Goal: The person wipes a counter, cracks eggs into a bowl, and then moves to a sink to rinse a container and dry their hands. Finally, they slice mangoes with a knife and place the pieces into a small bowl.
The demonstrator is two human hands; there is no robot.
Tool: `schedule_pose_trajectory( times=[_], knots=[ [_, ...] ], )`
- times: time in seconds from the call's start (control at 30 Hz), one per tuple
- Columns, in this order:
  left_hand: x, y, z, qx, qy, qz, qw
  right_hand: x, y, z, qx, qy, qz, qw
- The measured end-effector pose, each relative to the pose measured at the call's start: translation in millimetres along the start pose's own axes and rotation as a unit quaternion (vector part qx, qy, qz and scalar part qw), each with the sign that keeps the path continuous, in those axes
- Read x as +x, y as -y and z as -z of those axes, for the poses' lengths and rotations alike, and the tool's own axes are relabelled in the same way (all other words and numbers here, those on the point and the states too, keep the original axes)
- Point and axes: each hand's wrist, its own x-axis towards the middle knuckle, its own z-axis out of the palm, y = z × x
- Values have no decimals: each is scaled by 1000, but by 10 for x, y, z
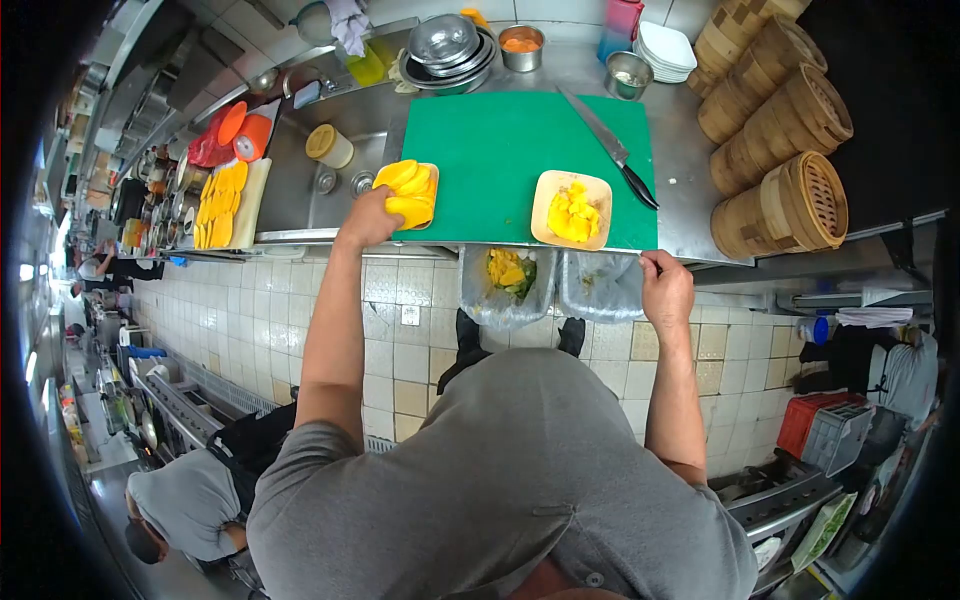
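Note:
My left hand (372, 216) is closed on the lower left edge of a square dish of yellow slices (410, 180), at the left side of the green cutting board (485, 150). Near the board's front right corner is my right hand (666, 285), its fingers curled at the counter edge; whatever they hold is too small to make out. A second square dish (543, 205) with yellow pieces (574, 212) stands on the board between my hands. The knife (608, 142) lies at the board's right, its black handle toward the front.
Bamboo steamers (780, 205) line the right. A sink (300, 190) holds a jar (330, 147). Yellow slices (222, 205) lie on a board at left. Metal bowls (445, 50) stand behind. Two lined bins (510, 285) (600, 285) are below the edge. Another person (190, 500) is at lower left.

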Motion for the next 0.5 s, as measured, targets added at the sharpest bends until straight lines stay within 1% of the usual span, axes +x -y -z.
schedule_pose_trajectory(
  times=[0.07,0.1,0.13,0.17,0.2,0.23,0.3,0.33,0.4,0.43,0.5],
  knots=[
    [-22,48,-30,-128,-3,35,991,-30,-107,-66,23,15,-10,1000],
    [-69,27,-40,-301,-11,56,952,-44,-152,-102,35,23,-15,999],
    [-132,0,-71,-465,-19,75,882,-60,-195,-131,46,25,-7,999],
    [-189,-62,-94,-614,-25,91,784,-71,-216,-173,78,34,-19,996],
    [-225,-140,-135,-694,-5,29,719,-84,-239,-225,109,44,-31,993],
    [-248,-237,-200,-744,34,-12,667,-91,-264,-258,140,53,-43,988],
    [-315,-717,-229,-825,112,-95,546,-84,-196,-271,210,78,-62,973],
    [-313,-957,-243,-855,143,-82,491,-83,-143,-272,244,89,-71,963],
    [-260,-1380,-314,-904,205,-53,372,-73,74,-179,306,110,-53,944],
    [-110,-1441,-440,-898,215,-48,380,-64,176,-136,336,119,-43,933],
    [293,-1534,-720,-886,237,-40,396,-28,296,-102,328,140,-9,934]
  ],
)
